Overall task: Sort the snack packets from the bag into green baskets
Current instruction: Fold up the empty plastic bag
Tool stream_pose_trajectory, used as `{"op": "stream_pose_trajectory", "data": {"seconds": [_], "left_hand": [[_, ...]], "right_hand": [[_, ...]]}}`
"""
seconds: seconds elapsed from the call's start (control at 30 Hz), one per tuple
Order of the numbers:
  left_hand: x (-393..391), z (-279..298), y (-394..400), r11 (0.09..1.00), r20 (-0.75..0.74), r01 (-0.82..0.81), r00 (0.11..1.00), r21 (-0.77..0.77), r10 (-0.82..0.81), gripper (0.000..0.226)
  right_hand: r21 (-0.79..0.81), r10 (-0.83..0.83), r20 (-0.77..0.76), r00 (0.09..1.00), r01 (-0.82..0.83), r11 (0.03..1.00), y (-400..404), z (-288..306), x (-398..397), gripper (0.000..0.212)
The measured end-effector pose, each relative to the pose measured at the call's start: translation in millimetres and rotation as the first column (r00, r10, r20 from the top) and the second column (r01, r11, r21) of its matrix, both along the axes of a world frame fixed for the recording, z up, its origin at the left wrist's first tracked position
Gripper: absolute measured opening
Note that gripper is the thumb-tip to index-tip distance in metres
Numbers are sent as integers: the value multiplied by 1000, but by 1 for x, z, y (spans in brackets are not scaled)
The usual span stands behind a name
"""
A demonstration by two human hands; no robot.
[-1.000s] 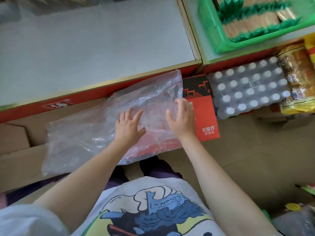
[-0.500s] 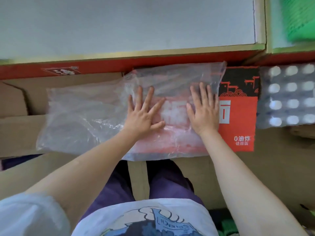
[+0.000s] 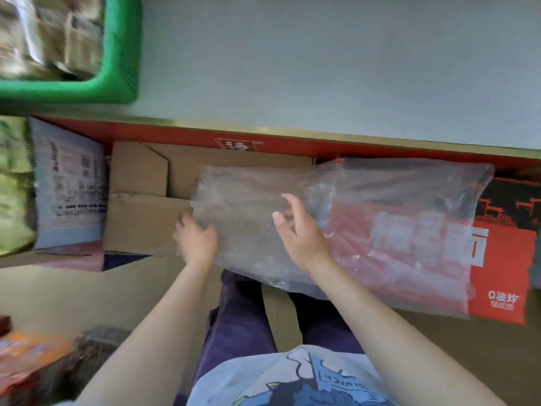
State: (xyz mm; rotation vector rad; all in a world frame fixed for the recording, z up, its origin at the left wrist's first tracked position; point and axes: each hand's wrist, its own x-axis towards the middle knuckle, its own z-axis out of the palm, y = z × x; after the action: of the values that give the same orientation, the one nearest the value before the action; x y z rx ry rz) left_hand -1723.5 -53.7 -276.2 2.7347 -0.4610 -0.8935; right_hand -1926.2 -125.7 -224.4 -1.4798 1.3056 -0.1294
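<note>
A clear, flat plastic bag (image 3: 380,218) lies across a red carton (image 3: 497,276) and brown cardboard in front of me. My left hand (image 3: 196,240) grips the bag's left end, its fingers tucked under the film. My right hand (image 3: 303,234) is over the bag just right of it, fingers loosely bent and lifted, holding nothing. A green basket (image 3: 117,80) with blurred snack packets (image 3: 49,33) stands on the grey shelf at the top left.
The grey shelf (image 3: 322,63) has a gold and red front edge. Open cardboard boxes (image 3: 137,206) sit below it, with a pale blue printed box (image 3: 70,186) to their left. Orange packets (image 3: 26,358) lie at the bottom left. My legs are below the bag.
The view has swung left, bringing a green basket in at top left. Both hands left their flat press on the bag's middle; the left took its left end, the right lifted.
</note>
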Motion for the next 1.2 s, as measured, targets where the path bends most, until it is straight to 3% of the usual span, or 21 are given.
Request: {"op": "stream_pose_trajectory", "data": {"seconds": [0.07,0.17,0.3,0.43,0.5,0.6,0.7,0.8,0.9,0.97,1.0,1.07,1.13,1.2], "left_hand": [[27,-8,7,997,-72,-49,996,52,53,61],[49,-20,13,998,-216,-32,976,48,41,62],[65,-29,12,988,-425,-144,892,60,156,70],[77,-20,14,987,-595,-150,798,-49,91,27],[78,3,11,980,-673,-129,739,-152,-7,37],[72,38,9,956,-724,27,647,-293,-240,57],[51,76,-3,926,-809,159,451,-342,-376,51],[9,97,-27,926,-885,197,286,-322,-368,58],[-30,104,-42,928,-909,223,232,-298,-347,52],[-54,102,-47,913,-872,224,287,-342,-397,42],[-64,97,-49,919,-839,186,375,-349,-394,37],[-84,85,-53,924,-680,152,637,-352,-363,28],[-96,65,-55,935,-492,166,814,-312,-309,41],[-106,47,-55,977,-520,61,839,-203,-160,75]], "right_hand": [[143,76,-10,997,-74,987,6,-12,36,46],[265,165,-118,979,-130,956,13,-40,66,58],[347,126,-222,967,-42,937,15,-63,79,67],[344,41,-222,974,39,938,12,-59,85,64],[343,17,-195,981,52,938,12,-48,89,58],[348,-117,-56,992,130,928,9,-22,97,38],[412,-217,36,976,184,893,1,13,87,45],[418,-226,10,974,202,886,-3,33,44,59],[357,-335,-58,940,333,873,-6,42,-8,27],[245,-441,-98,892,451,858,-10,45,-44,5],[179,-480,-141,866,499,848,-13,44,-62,11],[106,-536,-231,812,569,816,-17,37,-95,13],[113,-508,-315,802,563,819,-18,23,-119,8],[158,-454,-376,807,539,827,-18,5,-135,18]]}}
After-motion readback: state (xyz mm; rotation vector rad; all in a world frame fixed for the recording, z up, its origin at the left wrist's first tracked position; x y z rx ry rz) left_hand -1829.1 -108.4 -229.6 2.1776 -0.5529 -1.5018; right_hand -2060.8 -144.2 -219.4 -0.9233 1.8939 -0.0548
